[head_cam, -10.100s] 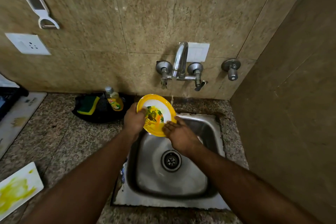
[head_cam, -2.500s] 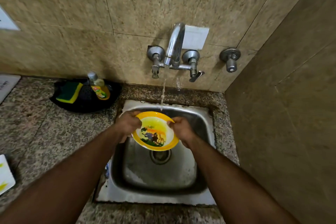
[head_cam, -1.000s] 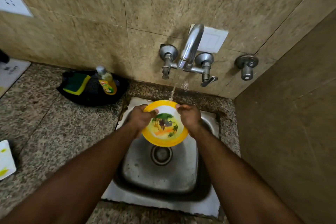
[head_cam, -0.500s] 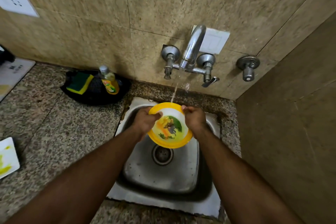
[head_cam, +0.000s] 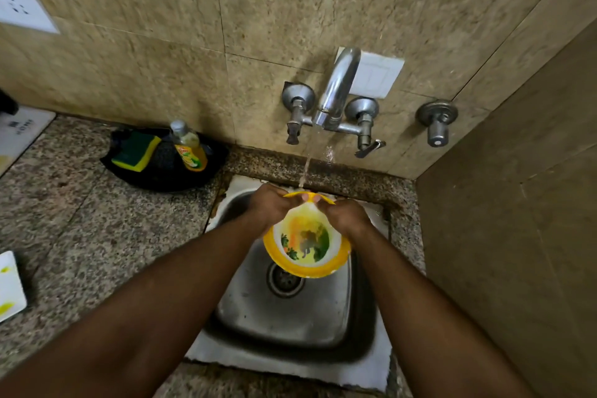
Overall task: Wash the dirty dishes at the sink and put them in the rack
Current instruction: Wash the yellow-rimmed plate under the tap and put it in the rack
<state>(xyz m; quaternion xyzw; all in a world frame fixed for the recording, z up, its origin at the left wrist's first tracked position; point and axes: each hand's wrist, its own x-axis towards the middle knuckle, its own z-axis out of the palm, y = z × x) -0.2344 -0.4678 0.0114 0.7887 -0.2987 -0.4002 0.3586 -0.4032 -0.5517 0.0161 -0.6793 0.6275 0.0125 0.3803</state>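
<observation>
One round yellow-rimmed plastic plate with a printed picture tilts over the steel sink basin, under one thin stream of water from the single chrome tap. Two hands hold it: left hand and right hand, fingers curled closed on its far rim (thumbs nearly meeting). On the granite counter sit one green-and-yellow sponge and one yellow dish-soap bottle.
</observation>
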